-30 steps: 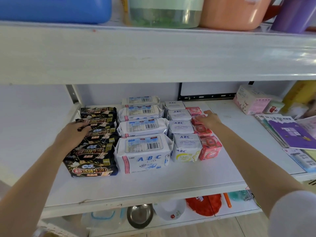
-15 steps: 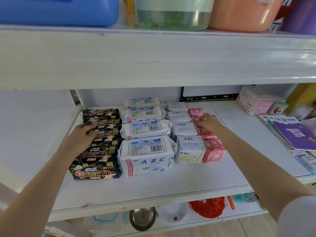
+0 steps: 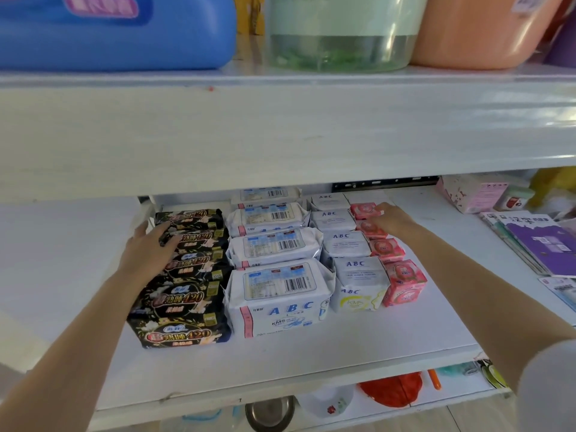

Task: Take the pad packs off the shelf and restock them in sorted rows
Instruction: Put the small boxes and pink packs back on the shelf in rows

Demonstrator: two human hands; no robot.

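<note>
Pad packs in four rows on the shelf, mid-frame.
Left hand lies spread on the black packs, centre left; right hand, fingers straight, touches the rear pink packs; white ABC packs sit between.

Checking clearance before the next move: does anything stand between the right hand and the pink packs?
Nothing visible does. The right hand touches the pink packs near the back of their row, on its outer side. The upper shelf board hangs above, not between.
</note>
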